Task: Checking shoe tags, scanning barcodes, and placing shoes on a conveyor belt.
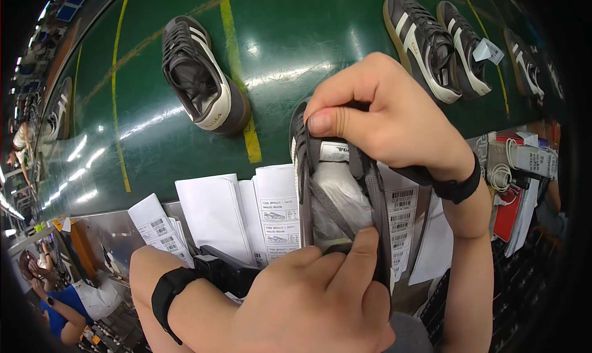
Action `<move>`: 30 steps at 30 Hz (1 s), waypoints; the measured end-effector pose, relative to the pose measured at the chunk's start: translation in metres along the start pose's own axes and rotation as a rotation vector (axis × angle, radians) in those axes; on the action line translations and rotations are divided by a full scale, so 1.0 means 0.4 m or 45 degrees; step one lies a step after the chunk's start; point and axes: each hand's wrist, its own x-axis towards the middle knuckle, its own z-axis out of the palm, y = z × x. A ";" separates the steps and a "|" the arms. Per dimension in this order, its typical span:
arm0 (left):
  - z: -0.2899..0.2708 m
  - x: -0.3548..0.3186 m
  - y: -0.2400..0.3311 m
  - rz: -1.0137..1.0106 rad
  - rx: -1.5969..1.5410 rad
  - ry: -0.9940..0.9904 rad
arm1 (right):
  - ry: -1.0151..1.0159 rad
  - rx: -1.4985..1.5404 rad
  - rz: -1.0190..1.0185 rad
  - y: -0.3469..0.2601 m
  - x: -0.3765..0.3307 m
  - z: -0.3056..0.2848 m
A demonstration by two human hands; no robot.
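Note:
A dark grey shoe [297, 144] with pale side stripes is tilted up in front of me, its opening facing me. White crumpled stuffing [343, 195] shows inside, beneath a white tongue label, and a grey lace hangs loose across it. At the far end, my right hand [382, 115] pinches the shoe's upper by the laces, thumb against the finger. My left hand [308, 297] is closed over the near end, one finger reaching into the opening against the stuffing. Its thumb side and the shoe's heel are mostly hidden.
A single grey shoe [203, 81] lies on the green conveyor belt [148, 63] with yellow lines. More shoes [425, 47] lie at the far right. White label sheets [213, 214] line the near edge. Cables and a red folder [507, 214] are at right; other people [68, 310] are at far left.

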 end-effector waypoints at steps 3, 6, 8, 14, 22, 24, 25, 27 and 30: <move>0.026 -0.011 -0.026 0.186 -0.049 0.118 | 0.002 0.067 0.035 0.013 0.002 -0.006; 0.038 -0.012 -0.031 0.211 -0.051 0.198 | 0.131 -0.213 -0.340 0.021 -0.010 0.005; 0.030 -0.008 -0.017 0.202 -0.054 0.266 | 0.295 -0.675 -0.874 0.004 -0.026 0.016; 0.046 0.016 -0.107 0.139 0.800 0.460 | 0.780 -1.317 -1.115 0.016 0.006 -0.125; -0.049 -0.038 -0.471 -0.204 0.753 0.387 | 0.807 -1.202 -0.732 0.075 0.066 -0.103; -0.053 -0.019 -0.456 -0.271 0.697 0.351 | 0.814 -1.093 -0.755 0.047 0.072 -0.061; -0.053 0.002 -0.435 -0.324 0.627 0.308 | 0.762 -0.956 -0.796 0.035 0.076 -0.040; -0.052 0.025 -0.355 -0.188 0.546 0.279 | 0.647 -0.779 -0.833 0.027 0.075 0.008; -0.071 0.000 -0.167 -0.059 0.349 -0.106 | 0.523 -0.781 -0.928 -0.011 0.051 0.095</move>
